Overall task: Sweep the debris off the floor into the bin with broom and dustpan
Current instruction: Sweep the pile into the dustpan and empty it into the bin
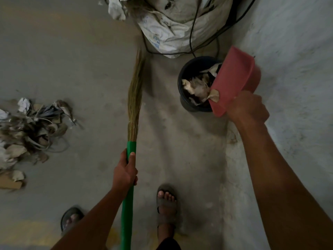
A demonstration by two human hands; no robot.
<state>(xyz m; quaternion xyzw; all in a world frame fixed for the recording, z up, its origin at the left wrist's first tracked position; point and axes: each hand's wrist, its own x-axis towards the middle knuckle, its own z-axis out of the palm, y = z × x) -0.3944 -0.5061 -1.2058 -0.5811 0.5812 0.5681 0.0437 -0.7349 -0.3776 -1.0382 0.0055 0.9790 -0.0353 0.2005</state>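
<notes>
My right hand [247,110] grips the handle of a red dustpan [234,78], tilted over the right rim of a dark round bin [182,82]. Dry leaves and paper scraps lie in the bin, and one leaf [214,95] clings to the pan's lip. My left hand [125,171] holds the green handle of a broom [134,98]; its straw bristles point away from me, their tips near the floor. A pile of debris [30,130], dry leaves, crumpled paper and cords, lies on the concrete floor at the far left.
A large white sack [173,27] with black cables [194,33] draped over it stands behind the bin. A pale wall [292,51] runs along the right side. My sandalled feet [166,204] are at the bottom. A cardboard scrap [10,184] lies at the left edge.
</notes>
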